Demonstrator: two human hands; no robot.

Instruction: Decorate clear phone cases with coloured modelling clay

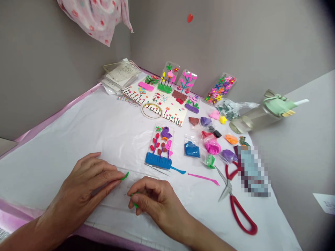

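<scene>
My left hand (pixel 89 181) pinches a small, thin piece of green clay (pixel 126 175) between thumb and fingertips, low over the white table cover. Opposite it, my right hand (pixel 157 198) is curled, with another bit of green clay (pixel 135 201) pressed between thumb and fingers, partly hidden. Just beyond both hands lies a clear phone case (pixel 160 146) decorated with a purple clay bird, red and pink flowers and a blue base. A blue modelling tool (pixel 179 170) and thin tweezers (pixel 157 168) rest against its lower edge, and a pink modelling tool (pixel 204 178) is to the right.
Bags of coloured clay, including blue (pixel 192 150) and green (pixel 209 161), lie on the right. Red-handled scissors (pixel 229 188) are spread there, near a pixelated object (pixel 253 172). Behind stand decorated cases (pixel 169 77), a painted sheet (pixel 171 108), a ring (pixel 151 111) and a tilted bottle (pixel 258 118).
</scene>
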